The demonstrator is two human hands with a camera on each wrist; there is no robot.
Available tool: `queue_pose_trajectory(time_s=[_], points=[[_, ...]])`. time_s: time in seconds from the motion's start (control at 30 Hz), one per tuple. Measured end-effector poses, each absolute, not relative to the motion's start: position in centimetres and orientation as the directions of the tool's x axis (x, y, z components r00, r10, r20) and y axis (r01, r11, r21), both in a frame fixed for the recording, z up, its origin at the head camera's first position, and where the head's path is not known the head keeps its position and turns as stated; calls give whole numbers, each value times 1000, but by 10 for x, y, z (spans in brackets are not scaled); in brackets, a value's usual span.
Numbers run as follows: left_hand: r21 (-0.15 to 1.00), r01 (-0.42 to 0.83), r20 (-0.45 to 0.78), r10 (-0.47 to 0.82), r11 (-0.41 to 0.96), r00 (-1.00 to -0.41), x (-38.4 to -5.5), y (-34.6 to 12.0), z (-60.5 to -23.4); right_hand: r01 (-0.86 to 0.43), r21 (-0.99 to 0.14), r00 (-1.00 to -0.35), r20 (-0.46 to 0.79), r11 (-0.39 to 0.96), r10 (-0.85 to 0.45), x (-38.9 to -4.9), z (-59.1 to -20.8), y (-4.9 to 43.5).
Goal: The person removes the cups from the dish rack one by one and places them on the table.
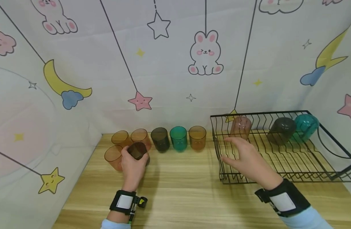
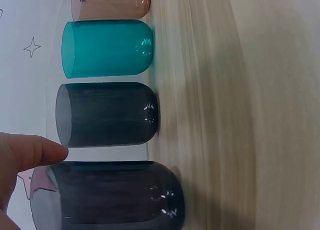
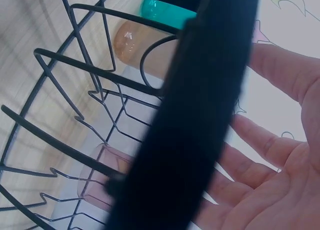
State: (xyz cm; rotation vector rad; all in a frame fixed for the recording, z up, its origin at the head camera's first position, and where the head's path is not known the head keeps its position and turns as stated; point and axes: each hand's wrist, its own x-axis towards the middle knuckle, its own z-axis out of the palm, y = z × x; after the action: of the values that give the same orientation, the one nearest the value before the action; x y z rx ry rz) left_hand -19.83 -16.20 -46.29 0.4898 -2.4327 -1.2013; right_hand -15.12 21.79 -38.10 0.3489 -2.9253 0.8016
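Observation:
My left hand grips a dark grey see-through cup by its sides, with the thumb on the right. In the left wrist view a fingertip shows at the rim of that dark cup. Close by stand two orange cups and a pinkish-orange cup. My right hand is held over the left front of a black wire dish rack, thumb and fingers spread and nothing between them. A pink cup sits upside down in the rack just beyond it.
Along the back wall stand another dark grey cup, a teal cup and an amber cup. Farther right in the rack lie a tilted dark grey cup and a teal cup. A patterned cloth hangs behind.

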Motion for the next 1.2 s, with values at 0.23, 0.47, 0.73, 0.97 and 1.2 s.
queue_pose_trajectory(time_s=[0.23,0.47,0.73,0.97,1.2], points=[[787,-70,267,-441,613,-857,-195,-160,-452,-268,-457,-963,163,848,-217,-152,-372,218],[668,63,432,-318,741,-844,-181,-151,-425,-285,-409,-958,152,867,-243,-160,-344,231],[585,273,499,-74,764,-863,-177,-125,-395,-262,-318,-965,89,911,-246,-177,-310,242],[573,302,366,91,762,-926,-179,-98,-387,-250,-281,-964,-21,926,-267,-194,-317,245],[537,338,266,226,773,-937,-179,-80,-393,-231,-235,-969,-35,944,-246,-218,-333,251]])
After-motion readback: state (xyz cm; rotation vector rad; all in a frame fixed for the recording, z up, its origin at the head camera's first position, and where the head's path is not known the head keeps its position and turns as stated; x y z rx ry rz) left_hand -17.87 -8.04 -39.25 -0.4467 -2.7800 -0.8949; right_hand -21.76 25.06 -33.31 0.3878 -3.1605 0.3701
